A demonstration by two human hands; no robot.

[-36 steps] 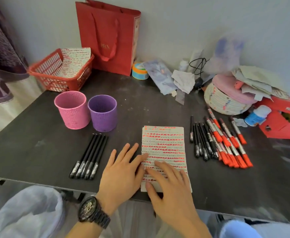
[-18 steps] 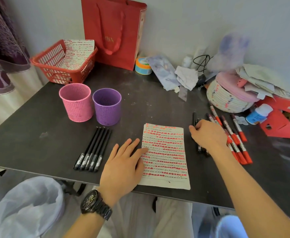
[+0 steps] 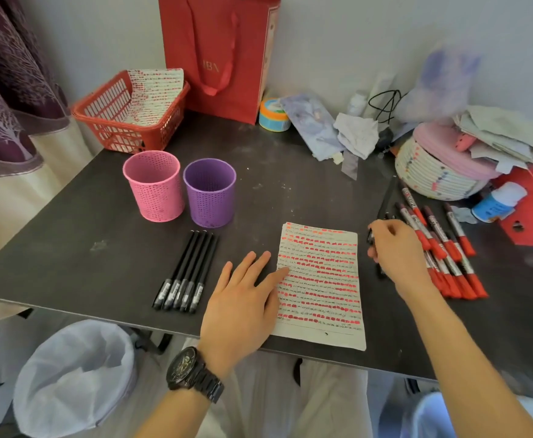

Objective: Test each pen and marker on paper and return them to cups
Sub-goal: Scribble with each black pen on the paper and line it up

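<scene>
Leftmost, the pink cup (image 3: 153,184) and purple cup (image 3: 210,192) stand side by side on the table (image 3: 69,248), with a row of pens (image 3: 184,273) lying just in front of them. The left grip (image 3: 243,298) lies flat and released, its fingertips on the left edge of the marked paper (image 3: 320,282). The right grip (image 3: 394,251) is curled round a black pen (image 3: 370,237) just right of the paper, beside the red markers (image 3: 448,248).
</scene>
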